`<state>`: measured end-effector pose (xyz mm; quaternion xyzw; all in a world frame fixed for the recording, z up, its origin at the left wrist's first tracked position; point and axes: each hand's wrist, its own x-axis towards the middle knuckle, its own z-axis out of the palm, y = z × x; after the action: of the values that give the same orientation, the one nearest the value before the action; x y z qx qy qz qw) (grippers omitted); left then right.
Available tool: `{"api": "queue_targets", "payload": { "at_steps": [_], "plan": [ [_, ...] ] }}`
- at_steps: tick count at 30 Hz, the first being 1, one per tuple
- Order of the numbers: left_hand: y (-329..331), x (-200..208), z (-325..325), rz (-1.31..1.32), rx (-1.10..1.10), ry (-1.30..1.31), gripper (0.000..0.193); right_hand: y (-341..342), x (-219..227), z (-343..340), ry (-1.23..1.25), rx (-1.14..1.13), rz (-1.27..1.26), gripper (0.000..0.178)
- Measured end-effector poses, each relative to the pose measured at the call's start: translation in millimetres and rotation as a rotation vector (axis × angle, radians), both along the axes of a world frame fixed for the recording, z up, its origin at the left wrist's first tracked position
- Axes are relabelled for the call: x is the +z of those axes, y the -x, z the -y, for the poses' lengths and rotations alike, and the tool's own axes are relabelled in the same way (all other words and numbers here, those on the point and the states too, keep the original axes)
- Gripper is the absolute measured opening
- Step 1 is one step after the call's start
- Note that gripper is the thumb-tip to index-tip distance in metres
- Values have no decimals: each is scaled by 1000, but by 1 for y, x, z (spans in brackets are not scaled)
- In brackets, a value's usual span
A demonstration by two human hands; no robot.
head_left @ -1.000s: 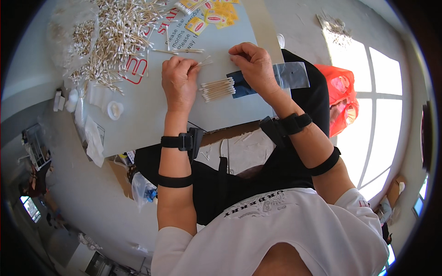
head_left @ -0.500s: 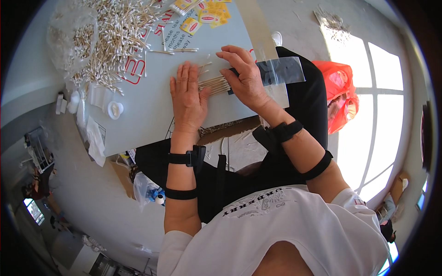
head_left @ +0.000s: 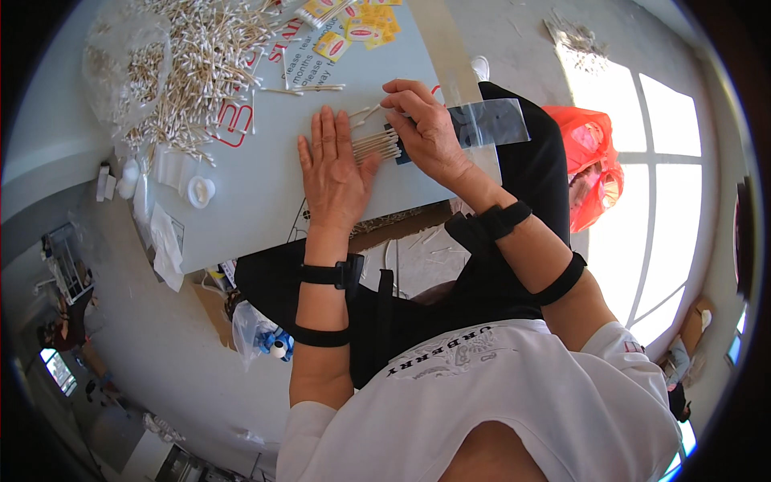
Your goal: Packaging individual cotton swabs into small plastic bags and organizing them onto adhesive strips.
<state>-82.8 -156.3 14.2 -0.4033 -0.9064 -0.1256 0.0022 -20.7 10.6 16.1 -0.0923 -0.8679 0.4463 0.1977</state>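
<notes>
My left hand (head_left: pixel 333 165) lies flat on the grey tabletop, fingers stretched out, with its thumb against the left side of a small row of cotton swabs (head_left: pixel 376 147). These swabs lie side by side, their white tips lined up toward the right. Just above the row, my right hand (head_left: pixel 427 132) has its fingers curled, with the fingertips at the end of a loose cotton swab (head_left: pixel 369 116). Under and beyond the right hand runs a dark flat strip (head_left: pixel 490 122), which reaches past the table's right edge. Part of the strip is hidden by that hand.
A big heap of cotton swabs (head_left: pixel 189 68) spreads over the far left, beside a clear plastic bag (head_left: pixel 120 72). Yellow packets (head_left: pixel 365 30) lie at the back. A small white round container (head_left: pixel 201 191) stands at the left. A red bag (head_left: pixel 593 165) sits right of my leg.
My left hand has slid slightly right along the row. My right hand has shifted up a little, its fingers closing at a loose swab, which now lies at a different angle.
</notes>
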Motion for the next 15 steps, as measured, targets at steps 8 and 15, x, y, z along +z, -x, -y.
{"api": "queue_targets", "payload": {
  "at_steps": [8,15],
  "plan": [
    [-5,0,-20,-20,2,-44,80,-15,-4,33,435,-122,-137,38],
    [-3,-3,-24,-36,11,-26,82,7,-2,-2,-255,-90,-42,22]
  ]
}}
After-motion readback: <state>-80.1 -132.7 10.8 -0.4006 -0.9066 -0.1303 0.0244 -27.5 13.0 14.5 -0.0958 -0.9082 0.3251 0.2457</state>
